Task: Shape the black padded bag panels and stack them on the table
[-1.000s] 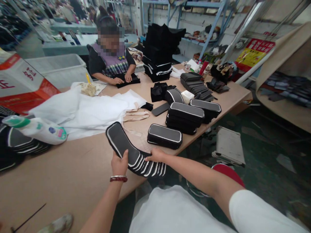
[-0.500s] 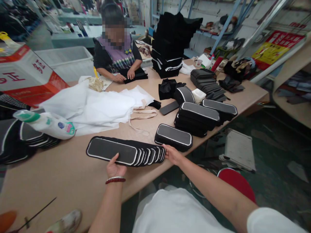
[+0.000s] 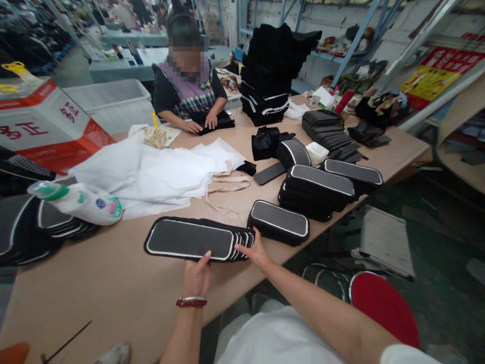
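Low over the brown table, a stack of dark grey padded panels [image 3: 189, 239] with white edging and black borders lies between my hands. My left hand [image 3: 197, 273] grips its near edge, thumb on top and fingers hidden beneath. At the stack's right end my right hand [image 3: 256, 249] holds the fanned panel ends, thumb on top and fingers behind. Just beyond that hand sits a shorter stack of matching panels [image 3: 279, 220]. Farther right stand two more panel stacks, a taller one [image 3: 322, 182] and one behind it [image 3: 354, 172].
White cloth sheets [image 3: 151, 169] and a white bottle with a green cap [image 3: 81, 202] lie left. Across the table [image 3: 125, 283], a person [image 3: 189, 91] handles black pieces beside a tall black pile [image 3: 273, 71]. A red stool [image 3: 382, 308] stands below the right edge.
The fanned panels have been drawn closer together, with less of their right ends showing. My right hand has moved left toward my left hand, its thumb now over the panel ends.
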A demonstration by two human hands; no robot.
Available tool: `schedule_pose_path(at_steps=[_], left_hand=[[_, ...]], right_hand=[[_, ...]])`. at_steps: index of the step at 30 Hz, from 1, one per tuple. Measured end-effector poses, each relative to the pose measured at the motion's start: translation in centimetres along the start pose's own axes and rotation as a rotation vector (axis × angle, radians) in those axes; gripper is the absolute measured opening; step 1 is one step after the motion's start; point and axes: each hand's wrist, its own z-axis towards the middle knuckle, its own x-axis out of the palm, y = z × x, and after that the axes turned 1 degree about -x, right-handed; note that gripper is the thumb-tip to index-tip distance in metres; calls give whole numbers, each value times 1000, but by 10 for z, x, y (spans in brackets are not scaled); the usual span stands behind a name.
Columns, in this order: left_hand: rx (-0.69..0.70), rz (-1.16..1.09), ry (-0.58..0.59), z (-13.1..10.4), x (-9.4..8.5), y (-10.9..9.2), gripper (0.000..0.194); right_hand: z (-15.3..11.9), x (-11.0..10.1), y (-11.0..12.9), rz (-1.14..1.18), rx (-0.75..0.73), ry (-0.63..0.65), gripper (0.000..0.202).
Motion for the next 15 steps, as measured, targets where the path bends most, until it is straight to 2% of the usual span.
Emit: schedule_pose_path(at_steps=[3, 5, 8, 11, 13, 15], left_hand=[[-71, -159, 154, -7, -30, -24, 44], [-68, -185, 157, -4, -55, -40, 43], [-157, 50, 163, 9, -92, -50, 49], [-230, 481, 200, 24, -114, -39, 59], [-158, 747, 243, 29, -120, -24, 69], [-63, 910, 325, 32, -122, -7, 81]], right_hand=[[2, -13, -20, -46, -122, -29, 105], [0, -23, -31, -83, -197, -38, 105], [-5, -36, -42, -204, -327, -61, 107], [-11, -43, -45, -331, -474, -53, 102], [-18, -44, -43, -374, -560, -15, 91], [-30, -42, -39, -391, -618, 85, 80]])
